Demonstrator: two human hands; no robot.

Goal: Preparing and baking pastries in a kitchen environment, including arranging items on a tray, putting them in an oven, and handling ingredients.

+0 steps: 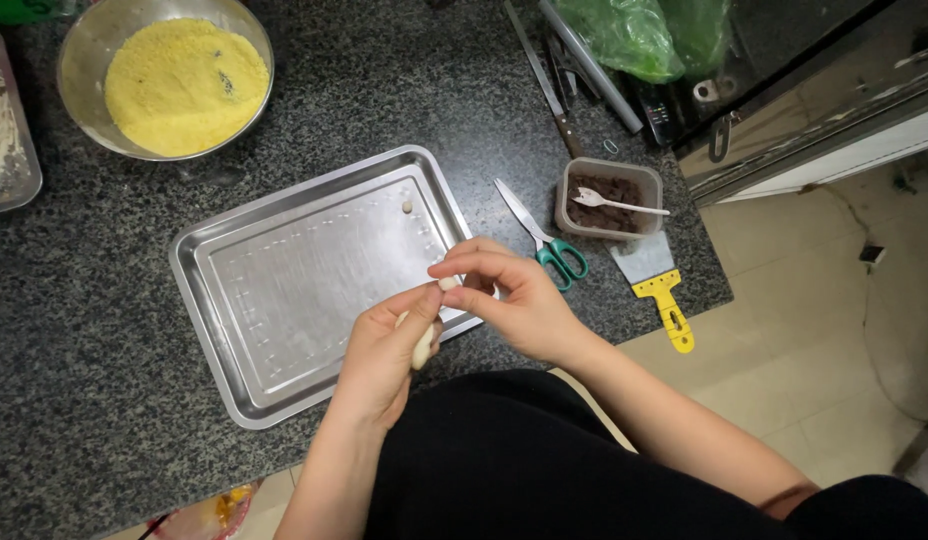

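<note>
Left hand (382,352) (soft pale dough (424,345))

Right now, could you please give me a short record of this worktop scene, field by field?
surface: dark speckled counter
left hand: holds a pale dough roll over the tray's near edge
right hand: fingertips pinch the roll's top end
tray: steel, bare but for one small pale piece near its far right corner
bowl: steel, yellow crumbs inside, far left
tub: dark filling with a white spoon
scissors: green-handled, right of the tray
scraper: yellow-handled, at the counter's edge
</note>
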